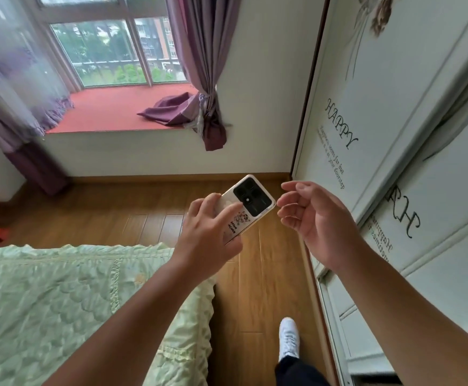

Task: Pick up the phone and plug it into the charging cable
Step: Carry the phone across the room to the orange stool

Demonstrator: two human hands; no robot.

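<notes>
Both hands were raised over the wooden floor (pixel 154 221), between the bed (pixel 74 302) and the wardrobe door (pixel 380 151). Left hand (pixel 207 235) was closed around the lower half of the phone (pixel 251 206), fingers across its back and the thumb, I judged, behind it. Right hand (pixel 316 218) held nothing; its fingers were loosely curled and half open, their tips just beside the phone's upper corner, apart from it as far as I could tell. One phone was visible, held in the air back-side up and tilted, its dark camera block pointing away from me. No charging cable appeared anywhere in view, so the count there was zero. I judged the phone to be light, rigid and flat, with a smooth, probably slippery case and a breakable screen. Gripping it by the long edges near the middle would, I thought, leave the port end free for the plug.
</notes>
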